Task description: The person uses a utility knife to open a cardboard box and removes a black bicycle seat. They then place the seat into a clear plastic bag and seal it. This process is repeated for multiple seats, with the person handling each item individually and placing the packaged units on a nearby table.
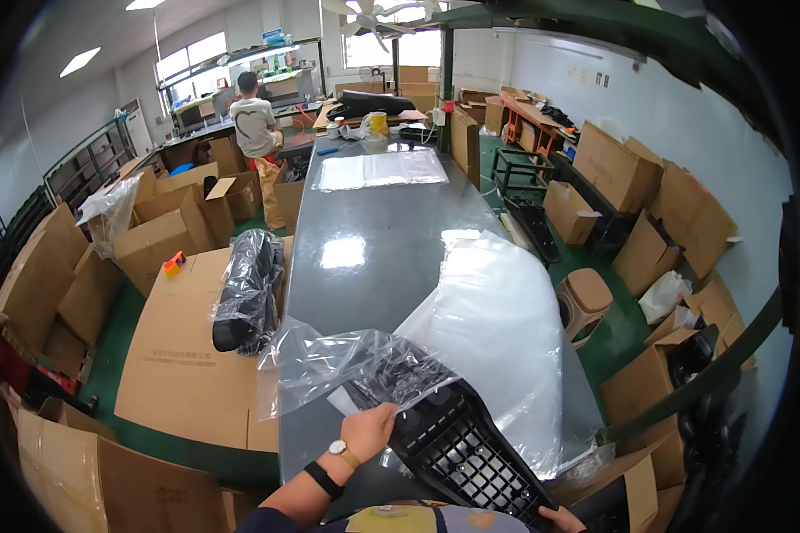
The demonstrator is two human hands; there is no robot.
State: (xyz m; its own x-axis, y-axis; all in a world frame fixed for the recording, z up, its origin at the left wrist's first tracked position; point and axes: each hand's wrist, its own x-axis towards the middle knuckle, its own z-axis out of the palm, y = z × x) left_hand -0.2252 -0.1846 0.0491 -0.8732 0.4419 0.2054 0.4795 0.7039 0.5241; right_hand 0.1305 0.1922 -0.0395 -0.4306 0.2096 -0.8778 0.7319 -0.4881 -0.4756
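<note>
A long black moulded plastic part (471, 444) with a ribbed grid on its upward face lies tilted over the near edge of the table. Its far end is inside a clear plastic bag (329, 355). My left hand (371, 433) pinches the bag's open edge against the side of the black part. At the lower edge, my right hand (562, 519) grips the part's near end; only some of its fingers show. Beside the part, a stack of white translucent plastic bags (498, 329) spreads over the table's right side.
The grey table (364, 222) runs away from me, with more clear bags (382, 169) farther along. On cardboard (182, 346) at left lie a bagged black part (251, 289) and an orange tape dispenser (174, 264). Boxes (618, 164) and a stool (584, 302) stand right. A person (256, 124) is far left.
</note>
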